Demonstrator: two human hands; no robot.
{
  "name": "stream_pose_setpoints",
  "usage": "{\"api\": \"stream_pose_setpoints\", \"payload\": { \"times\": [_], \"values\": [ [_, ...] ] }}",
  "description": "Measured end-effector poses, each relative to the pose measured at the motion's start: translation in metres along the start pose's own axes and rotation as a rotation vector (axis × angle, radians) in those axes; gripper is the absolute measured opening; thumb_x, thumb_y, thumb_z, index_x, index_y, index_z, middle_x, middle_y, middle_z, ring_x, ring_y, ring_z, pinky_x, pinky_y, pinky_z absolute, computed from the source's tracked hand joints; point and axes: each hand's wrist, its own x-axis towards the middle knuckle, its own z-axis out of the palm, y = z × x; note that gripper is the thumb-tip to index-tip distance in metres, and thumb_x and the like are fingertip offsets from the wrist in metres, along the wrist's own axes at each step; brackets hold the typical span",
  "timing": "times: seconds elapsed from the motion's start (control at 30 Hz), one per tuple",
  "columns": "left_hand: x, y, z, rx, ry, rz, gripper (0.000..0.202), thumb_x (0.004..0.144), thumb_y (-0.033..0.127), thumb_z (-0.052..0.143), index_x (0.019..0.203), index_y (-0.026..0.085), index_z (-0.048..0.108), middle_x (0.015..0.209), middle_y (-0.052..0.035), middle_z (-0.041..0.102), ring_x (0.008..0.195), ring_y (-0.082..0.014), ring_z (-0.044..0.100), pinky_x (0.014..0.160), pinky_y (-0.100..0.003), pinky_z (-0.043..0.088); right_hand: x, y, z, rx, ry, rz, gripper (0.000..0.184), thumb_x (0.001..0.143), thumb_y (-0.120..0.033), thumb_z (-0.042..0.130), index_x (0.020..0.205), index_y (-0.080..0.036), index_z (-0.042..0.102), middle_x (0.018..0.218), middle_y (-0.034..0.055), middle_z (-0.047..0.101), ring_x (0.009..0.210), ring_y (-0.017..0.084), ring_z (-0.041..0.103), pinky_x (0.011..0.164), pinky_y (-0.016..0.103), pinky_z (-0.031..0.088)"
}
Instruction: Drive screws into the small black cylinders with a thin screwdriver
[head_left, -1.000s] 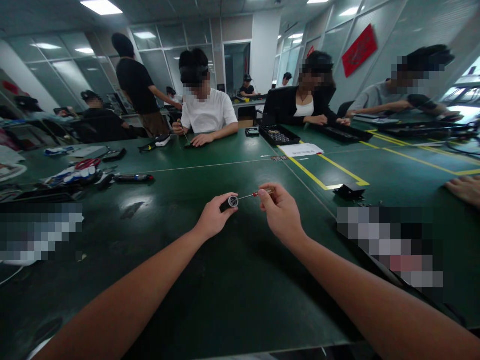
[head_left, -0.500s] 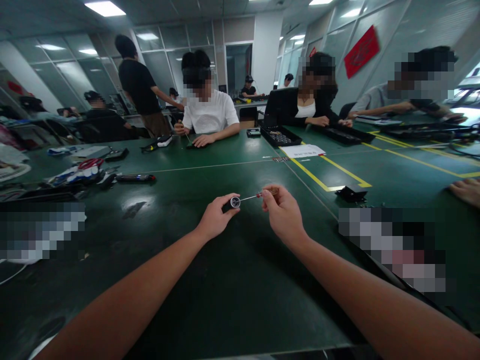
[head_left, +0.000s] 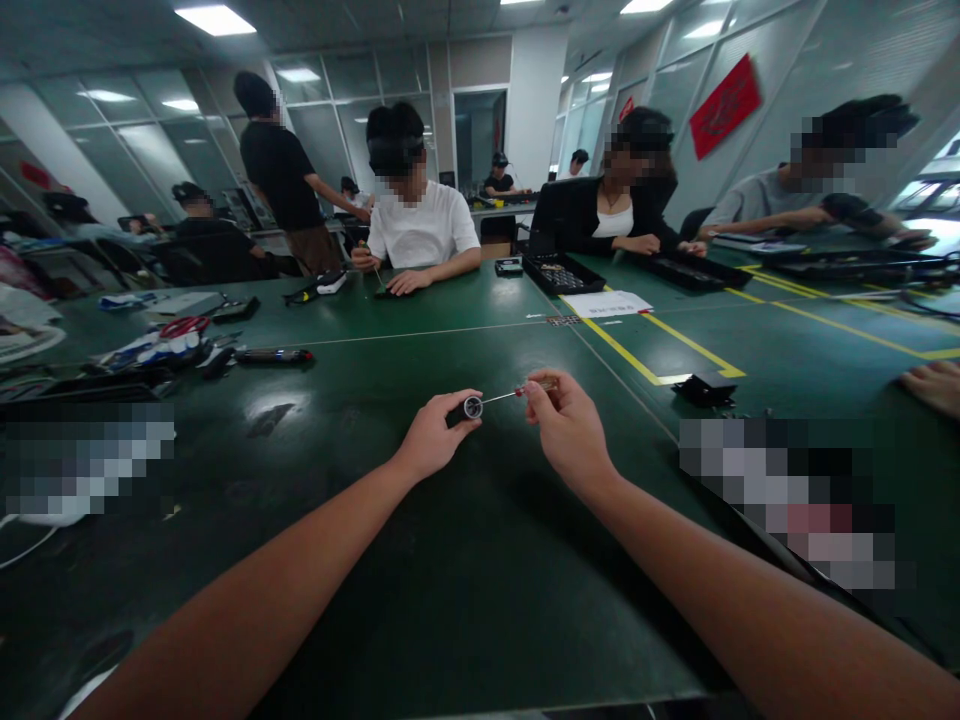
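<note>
My left hand (head_left: 435, 437) is closed around a small black cylinder (head_left: 472, 408), whose round, silver-rimmed end faces me. Fingers of my right hand (head_left: 566, 425) grip the handle of a screwdriver (head_left: 519, 391) with a red collar and a thin metal shaft. That shaft points left, and its tip meets the rim area of the cylinder; whether it goes inside I cannot tell. Both hands are raised over the green tabletop (head_left: 450, 600). What the cylinder is does not show clearly.
Left lie a dark pen-like tool (head_left: 274, 356) and a pile of cables and tools (head_left: 176, 340). A small black part (head_left: 703, 388) sits on the right, near a blurred-out device (head_left: 787, 490). Across the table are black trays (head_left: 562, 275), a white paper (head_left: 606, 303) and several people working.
Almost nothing differs. The whole view has shifted slightly, while both hands keep their hold on the cylinder and the screwdriver.
</note>
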Motion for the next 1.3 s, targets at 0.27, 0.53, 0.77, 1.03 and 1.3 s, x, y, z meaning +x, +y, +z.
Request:
{"api": "stream_pose_setpoints", "payload": {
  "times": [0.27,0.53,0.77,1.03,1.3],
  "values": [
    [0.002,-0.002,0.002,0.005,0.017,-0.005,0.040,0.086,0.017,0.070,0.125,0.027,0.067,0.125,-0.0048,0.068,0.120,-0.0256,0.060,0.111,-0.046,0.042,-0.004,-0.011,-0.001,0.021,-0.148,-0.049,0.021,0.091,-0.042,0.059,0.102,-0.024,0.061,0.068,-0.0027,0.060,0.063,0.016,0.058,0.064,0.033,0.046],
    [0.000,-0.003,0.001,0.000,-0.002,0.009,0.040,0.086,0.018,0.072,0.123,0.030,0.069,0.123,-0.0036,0.069,0.119,-0.0250,0.060,0.109,-0.045,0.043,-0.014,-0.015,0.000,-0.109,-0.149,-0.125,0.036,0.100,-0.053,0.044,0.094,-0.024,0.064,0.066,-0.0014,0.057,0.063,0.017,0.056,0.063,0.032,0.041],
    [0.001,-0.007,0.001,-0.027,0.018,0.009,0.040,0.084,0.015,0.075,0.122,0.029,0.070,0.121,-0.0030,0.071,0.118,-0.0239,0.061,0.109,-0.043,0.043,-0.013,-0.012,0.001,-0.192,-0.112,-0.108,0.033,0.101,-0.044,0.041,0.107,-0.024,0.066,0.069,-0.0003,0.058,0.065,0.019,0.056,0.063,0.034,0.040],
    [0.001,-0.009,0.002,-0.007,0.022,0.036,0.042,0.084,0.015,0.076,0.123,0.030,0.070,0.120,-0.0027,0.071,0.117,-0.0234,0.061,0.107,-0.043,0.043,-0.010,-0.012,0.000,-0.221,-0.105,-0.076,0.037,0.100,-0.048,0.039,0.101,-0.024,0.067,0.073,0.0016,0.062,0.069,0.021,0.060,0.066,0.034,0.041],
    [0.002,-0.009,0.002,0.005,0.044,0.049,0.042,0.083,0.012,0.076,0.121,0.028,0.070,0.119,-0.0028,0.072,0.115,-0.0240,0.061,0.106,-0.043,0.043,-0.011,-0.013,0.000,-0.242,-0.148,-0.045,0.032,0.097,-0.038,0.042,0.119,-0.021,0.059,0.084,0.0038,0.068,0.071,0.020,0.060,0.067,0.034,0.043]
  ]
}}
